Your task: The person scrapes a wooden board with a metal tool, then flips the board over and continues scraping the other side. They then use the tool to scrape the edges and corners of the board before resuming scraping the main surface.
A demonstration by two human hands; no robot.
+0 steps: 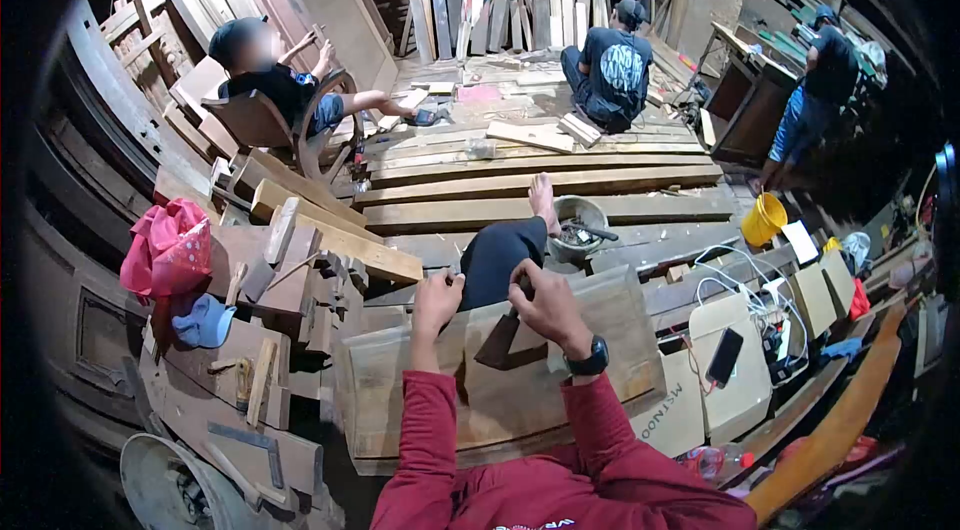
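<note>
A broad wooden panel (590,360) with a visible grain lies across my lap. Over its left part, my left hand (436,302) is closed, with a small dark bit showing at the fingertips that I cannot make out. My right hand (552,308), wearing a black watch, grips the top of a dark flat-bladed scraper (497,342). The scraper's wide end points down at the panel's face; whether it touches is hard to tell. My bare foot rests beyond the panel, beside a grey bucket (578,248) with odds and ends in it.
Left, a bench holds a pink bag (170,248), a blue cap (204,320) and a metal square (252,450). Right are a phone (725,358), tangled white cables and a yellow bucket (764,220). Long beams lie ahead. Three other people are farther back, one seated in a chair.
</note>
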